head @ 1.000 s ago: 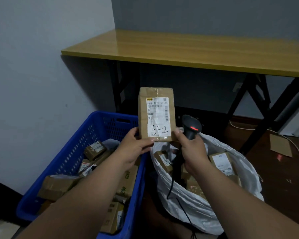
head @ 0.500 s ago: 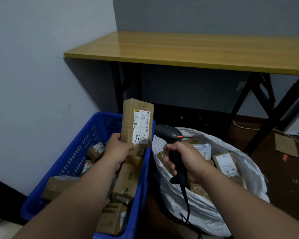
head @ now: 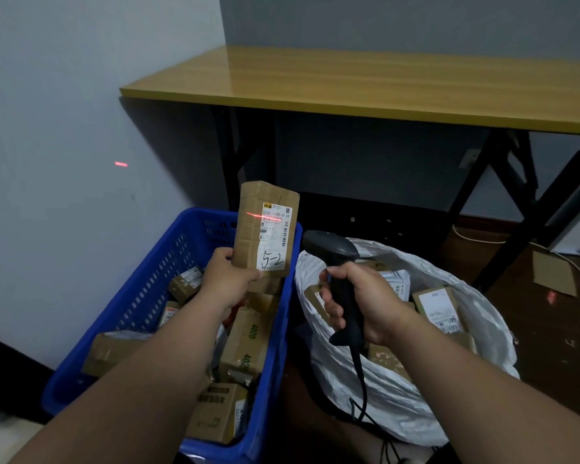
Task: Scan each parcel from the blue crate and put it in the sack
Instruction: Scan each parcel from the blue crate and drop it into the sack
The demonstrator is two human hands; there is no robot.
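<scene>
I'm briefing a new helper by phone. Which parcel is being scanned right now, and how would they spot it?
Start at the blue crate left of the white sack. Above its far right corner, the left hand holds one brown parcel upright, facing the scanner in the right hand. Unlike the parcels lying in the crate, its label reads "5-2" in handwriting, with a red laser line across the top.

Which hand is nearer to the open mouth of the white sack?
The right hand: it holds the scanner right over the white sack. The left hand grips the parcel over the blue crate, beside the sack.
</scene>
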